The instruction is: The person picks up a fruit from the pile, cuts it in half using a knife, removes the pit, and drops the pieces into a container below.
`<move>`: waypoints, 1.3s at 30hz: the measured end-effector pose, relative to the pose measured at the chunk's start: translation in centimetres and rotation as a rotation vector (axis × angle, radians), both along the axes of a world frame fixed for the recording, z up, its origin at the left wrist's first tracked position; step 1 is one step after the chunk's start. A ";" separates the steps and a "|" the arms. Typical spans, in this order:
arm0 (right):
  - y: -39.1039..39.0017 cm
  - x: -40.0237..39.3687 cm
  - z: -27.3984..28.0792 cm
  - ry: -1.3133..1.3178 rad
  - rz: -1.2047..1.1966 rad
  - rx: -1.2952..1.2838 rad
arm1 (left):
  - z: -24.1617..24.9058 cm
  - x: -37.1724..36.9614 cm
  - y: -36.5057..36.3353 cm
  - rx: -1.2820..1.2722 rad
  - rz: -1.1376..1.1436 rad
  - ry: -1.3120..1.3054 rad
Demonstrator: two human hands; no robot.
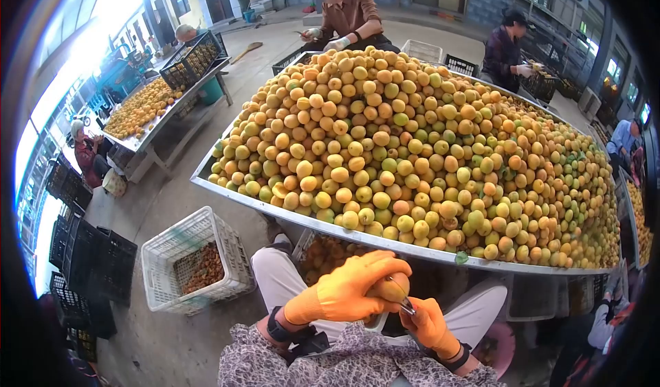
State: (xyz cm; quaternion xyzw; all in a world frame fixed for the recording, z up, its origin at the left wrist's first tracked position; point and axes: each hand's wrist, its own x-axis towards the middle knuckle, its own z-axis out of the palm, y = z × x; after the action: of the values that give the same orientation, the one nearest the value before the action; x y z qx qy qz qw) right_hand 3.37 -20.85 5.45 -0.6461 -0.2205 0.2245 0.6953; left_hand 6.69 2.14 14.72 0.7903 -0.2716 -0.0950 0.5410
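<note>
Concrete floor (182, 191), fruit (390, 288) between hands (344, 292) (433, 326)

Left hand (350, 287) gripping fruit (389, 288) — right hand (432, 328), tool (408, 307).

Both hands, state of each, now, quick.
Left hand: gloved, closed around an orange-yellow fruit.
Right hand: gloved, closed on a small metal tool held at that fruit; exact tool type can't be told.
</note>
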 end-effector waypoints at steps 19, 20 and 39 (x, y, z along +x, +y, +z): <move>2.5 4.5 4.7 -0.348 -0.226 -0.216 | -8.1 -0.2 -3.2 -1.187 -0.059 0.856; 2.6 4.6 4.5 -0.478 -0.232 -0.202 | -8.4 -0.4 -3.5 -0.861 0.041 0.651; 3.5 4.1 1.4 0.495 -0.248 0.692 | -7.3 -0.6 -4.6 -0.951 0.289 0.640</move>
State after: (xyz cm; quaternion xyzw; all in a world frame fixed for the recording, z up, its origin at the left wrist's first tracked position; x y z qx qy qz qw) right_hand 7.51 -17.39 6.82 -0.3238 -0.0301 0.2004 0.9242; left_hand 6.07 -2.44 7.43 0.4219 0.0028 -0.1220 0.8984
